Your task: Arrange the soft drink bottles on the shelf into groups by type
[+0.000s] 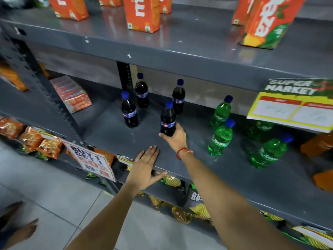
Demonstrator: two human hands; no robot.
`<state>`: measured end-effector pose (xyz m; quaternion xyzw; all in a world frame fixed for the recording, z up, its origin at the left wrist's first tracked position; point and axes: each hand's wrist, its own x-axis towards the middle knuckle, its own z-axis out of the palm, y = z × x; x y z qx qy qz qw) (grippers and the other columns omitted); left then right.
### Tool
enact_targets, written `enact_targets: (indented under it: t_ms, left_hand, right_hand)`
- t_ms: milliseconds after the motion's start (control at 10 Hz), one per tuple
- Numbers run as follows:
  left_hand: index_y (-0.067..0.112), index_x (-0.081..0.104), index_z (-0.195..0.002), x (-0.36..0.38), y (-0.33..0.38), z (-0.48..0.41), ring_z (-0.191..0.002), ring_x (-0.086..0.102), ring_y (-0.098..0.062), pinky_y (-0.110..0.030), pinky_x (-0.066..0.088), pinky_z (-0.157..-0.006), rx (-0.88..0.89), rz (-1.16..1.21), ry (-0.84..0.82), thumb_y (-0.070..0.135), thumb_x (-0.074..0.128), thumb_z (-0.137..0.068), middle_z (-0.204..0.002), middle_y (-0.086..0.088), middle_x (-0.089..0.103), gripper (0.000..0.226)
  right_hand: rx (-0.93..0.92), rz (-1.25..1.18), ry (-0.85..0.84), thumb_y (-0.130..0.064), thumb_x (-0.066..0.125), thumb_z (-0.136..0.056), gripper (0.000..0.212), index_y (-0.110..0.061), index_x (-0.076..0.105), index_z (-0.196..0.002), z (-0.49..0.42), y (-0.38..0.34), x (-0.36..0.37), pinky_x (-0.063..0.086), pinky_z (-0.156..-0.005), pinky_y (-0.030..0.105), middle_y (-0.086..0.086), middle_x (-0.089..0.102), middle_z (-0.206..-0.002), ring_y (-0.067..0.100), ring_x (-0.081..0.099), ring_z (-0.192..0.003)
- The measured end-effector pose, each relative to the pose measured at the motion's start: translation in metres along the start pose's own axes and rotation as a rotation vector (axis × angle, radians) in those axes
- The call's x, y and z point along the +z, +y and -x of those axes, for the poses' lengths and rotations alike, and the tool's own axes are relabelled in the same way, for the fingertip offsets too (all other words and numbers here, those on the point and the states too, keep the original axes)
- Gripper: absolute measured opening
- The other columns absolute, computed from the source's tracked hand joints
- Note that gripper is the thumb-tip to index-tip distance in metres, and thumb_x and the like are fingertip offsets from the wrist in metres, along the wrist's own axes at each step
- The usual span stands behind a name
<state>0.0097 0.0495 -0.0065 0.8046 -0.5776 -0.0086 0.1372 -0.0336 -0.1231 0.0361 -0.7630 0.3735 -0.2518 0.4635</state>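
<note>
- Four cola bottles stand left on the grey shelf; right hand grips the nearest cola bottle at its base
- Left hand flat, fingers spread, on the shelf edge
- Green bottles grouped right

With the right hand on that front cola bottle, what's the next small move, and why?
Probably let go and draw the right hand back. The cola bottle it grips stands upright on the shelf beside three other dark colas, apart from the green bottles on the right, so both groups look sorted. The left hand rests flat on the shelf edge.
</note>
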Motion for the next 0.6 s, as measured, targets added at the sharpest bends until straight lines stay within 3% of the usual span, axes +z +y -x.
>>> enact_targets:
  t_ms: [100, 400, 600]
  left_hand:
    - [0.0, 0.042, -0.136, 0.002, -0.002, 0.0, -0.133, 0.037, -0.026, -0.039, 0.02, -0.109, 0.002, -0.009, 0.002, 0.07, 0.034, -0.086, -0.142, -0.015, 0.044, 0.087]
    - [0.0, 0.043, -0.136, 0.007, -0.006, 0.0, -0.133, 0.037, -0.026, -0.04, 0.023, -0.108, 0.013, 0.003, 0.034, 0.067, 0.037, -0.086, -0.141, -0.016, 0.045, 0.084]
    - [0.002, 0.046, -0.134, 0.001, -0.005, -0.002, -0.134, 0.036, -0.024, -0.036, 0.018, -0.109, 0.029, 0.111, 0.057, 0.069, 0.032, -0.086, -0.14, -0.013, 0.047, 0.083]
  right_hand:
    - [0.002, -0.026, 0.038, -0.017, 0.08, -0.07, 0.042, -0.002, 0.056, -0.101, -0.002, 0.003, 0.004, 0.043, -0.079, 0.024, 0.019, 0.067, -0.103, 0.03, 0.061, -0.101]
    - [-0.022, -0.033, 0.051, -0.019, 0.08, -0.068, 0.04, -0.006, 0.056, -0.096, 0.009, 0.003, 0.007, 0.046, -0.076, 0.025, 0.015, 0.068, -0.098, 0.025, 0.063, -0.094]
    - [-0.049, -0.03, 0.031, -0.026, 0.082, -0.067, 0.056, -0.009, 0.055, -0.113, 0.014, 0.001, 0.001, 0.051, -0.092, 0.038, 0.014, 0.065, -0.111, 0.026, 0.06, -0.107]
